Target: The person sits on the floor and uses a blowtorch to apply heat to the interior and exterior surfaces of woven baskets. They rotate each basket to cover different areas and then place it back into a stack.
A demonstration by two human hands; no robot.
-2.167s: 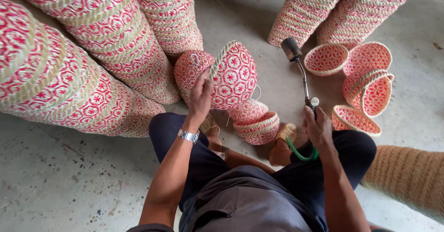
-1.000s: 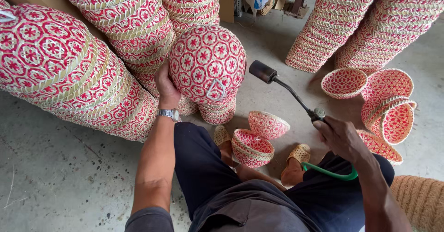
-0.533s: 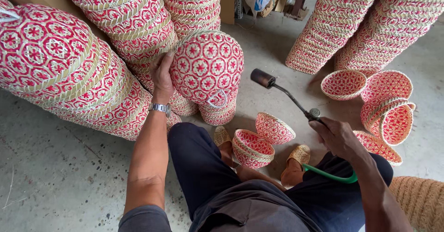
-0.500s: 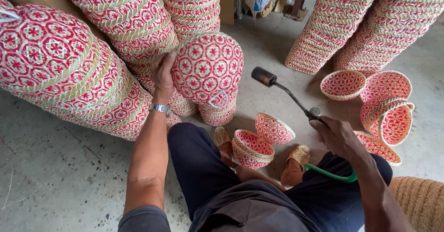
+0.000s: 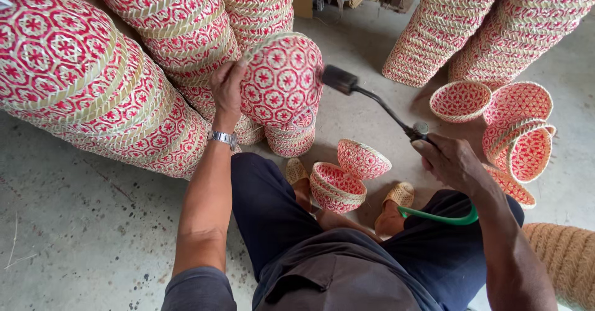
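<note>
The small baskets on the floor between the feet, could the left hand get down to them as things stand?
Probably not right away: the left hand is gripping the big red woven basket. The small baskets lie uncovered near the left knee, so once freed the way looks open.

Woven red-and-natural cane basket (image 5: 282,81), coarse and matt; dark metal torch (image 5: 372,100) on a glossy green plastic hose (image 5: 443,218); rough, stained concrete floor (image 5: 80,230).
</note>
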